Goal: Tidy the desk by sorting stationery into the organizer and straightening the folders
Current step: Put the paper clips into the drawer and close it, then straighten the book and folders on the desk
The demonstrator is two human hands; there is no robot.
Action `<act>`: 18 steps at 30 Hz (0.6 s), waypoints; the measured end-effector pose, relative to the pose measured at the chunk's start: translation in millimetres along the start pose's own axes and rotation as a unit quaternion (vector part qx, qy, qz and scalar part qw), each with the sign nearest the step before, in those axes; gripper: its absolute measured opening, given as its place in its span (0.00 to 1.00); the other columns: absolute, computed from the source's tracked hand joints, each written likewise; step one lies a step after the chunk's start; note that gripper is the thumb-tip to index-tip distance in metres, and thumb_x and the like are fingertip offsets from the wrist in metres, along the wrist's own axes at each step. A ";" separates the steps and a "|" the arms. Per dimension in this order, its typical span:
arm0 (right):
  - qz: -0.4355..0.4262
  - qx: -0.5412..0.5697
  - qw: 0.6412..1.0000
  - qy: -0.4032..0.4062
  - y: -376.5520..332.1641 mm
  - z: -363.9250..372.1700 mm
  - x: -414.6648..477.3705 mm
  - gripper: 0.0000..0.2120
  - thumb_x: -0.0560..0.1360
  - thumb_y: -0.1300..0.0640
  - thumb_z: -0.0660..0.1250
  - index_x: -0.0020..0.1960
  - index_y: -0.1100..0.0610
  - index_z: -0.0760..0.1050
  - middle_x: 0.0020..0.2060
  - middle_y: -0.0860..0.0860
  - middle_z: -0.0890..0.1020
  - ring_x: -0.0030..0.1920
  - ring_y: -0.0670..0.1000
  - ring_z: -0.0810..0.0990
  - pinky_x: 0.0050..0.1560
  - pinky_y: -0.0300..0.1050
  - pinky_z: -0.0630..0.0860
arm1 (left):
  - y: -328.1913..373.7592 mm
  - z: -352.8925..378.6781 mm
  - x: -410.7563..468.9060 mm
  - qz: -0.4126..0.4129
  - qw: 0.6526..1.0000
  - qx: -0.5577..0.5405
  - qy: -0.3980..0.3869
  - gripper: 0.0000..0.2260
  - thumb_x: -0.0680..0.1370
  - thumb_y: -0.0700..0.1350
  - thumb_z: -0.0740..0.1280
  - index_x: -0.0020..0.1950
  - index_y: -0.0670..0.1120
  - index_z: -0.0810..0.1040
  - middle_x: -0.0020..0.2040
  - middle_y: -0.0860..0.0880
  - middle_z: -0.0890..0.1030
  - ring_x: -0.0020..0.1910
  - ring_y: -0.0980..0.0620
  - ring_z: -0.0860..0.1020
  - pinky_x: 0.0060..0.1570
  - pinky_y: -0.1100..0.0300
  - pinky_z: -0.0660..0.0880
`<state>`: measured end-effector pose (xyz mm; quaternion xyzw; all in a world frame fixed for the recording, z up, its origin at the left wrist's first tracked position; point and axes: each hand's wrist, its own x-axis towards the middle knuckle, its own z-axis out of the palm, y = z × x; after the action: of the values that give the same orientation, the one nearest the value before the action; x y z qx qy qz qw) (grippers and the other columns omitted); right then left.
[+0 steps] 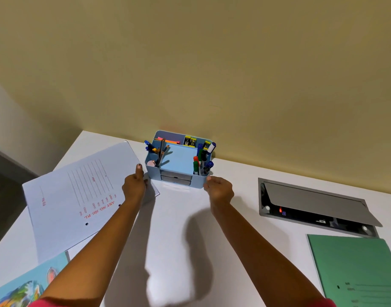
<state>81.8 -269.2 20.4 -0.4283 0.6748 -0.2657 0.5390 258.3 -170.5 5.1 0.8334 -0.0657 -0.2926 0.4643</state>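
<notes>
Desk (245,187), white, runs up to a yellow wall (212,63). On the desk's left side lies a white folder (79,196) printed in red, skewed to the desk edge, with one corner reaching toward the middle. A green folder (358,269) lies flat at the near right. Beyond it, a grey cable hatch (311,202) is set into the desktop with its lid tilted up. A blue illustrated cover (24,284) shows at the near left, partly under the white folder.

Both forearms stretch forward from pink sleeves (42,303), nearly straight, toward the blue organizer (179,185), which stands at the back of the desk close to the wall. The left hand (134,185) is at the organizer's left front corner, with fingers curled and thumb raised against the wall. It overlaps the white folder's corner, and whether it grips either one cannot be told. The right hand (220,188) has its fingers curled into the palm and its thumb tip touching the organizer's right front corner. It visibly holds nothing.

Markers (201,160) stand in the organizer's right compartment, pencils (161,149) in its left, and sticky notes (170,140) at the back.
</notes>
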 end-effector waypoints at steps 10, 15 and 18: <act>-0.034 -0.074 0.996 -0.043 62.9 -30.5 -68.6 0.05 0.72 0.60 0.70 0.48 0.59 0.81 0.47 0.56 0.85 0.50 0.58 0.83 0.59 0.55 0.77 | -70.6 -45.8 -102.0 0.061 0.996 -0.065 -0.003 0.18 0.82 0.54 0.56 0.53 0.43 0.80 0.52 0.45 0.83 0.46 0.47 0.81 0.54 0.53 0.77; -0.077 -0.112 0.984 -0.116 105.8 -26.5 -121.4 0.05 0.71 0.62 0.68 0.41 0.53 0.79 0.40 0.51 0.85 0.44 0.57 0.83 0.53 0.54 0.79 | -117.9 -77.8 -149.8 0.037 0.997 -0.058 0.029 0.17 0.82 0.52 0.58 0.55 0.42 0.80 0.52 0.46 0.83 0.48 0.46 0.81 0.55 0.50 0.76; -0.131 -0.162 0.962 -0.175 131.3 -16.9 -150.1 0.09 0.70 0.61 0.67 0.39 0.47 0.78 0.38 0.44 0.83 0.42 0.50 0.82 0.49 0.47 0.79 | -145.8 -100.8 -170.0 0.020 0.995 -0.021 0.092 0.12 0.81 0.47 0.60 0.53 0.42 0.80 0.51 0.43 0.83 0.51 0.43 0.80 0.54 0.51 0.74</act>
<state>35.1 -76.6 -7.6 -0.6345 0.5417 -0.1421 0.5327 150.4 50.1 -0.7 0.8451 -0.0335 -0.2067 0.4918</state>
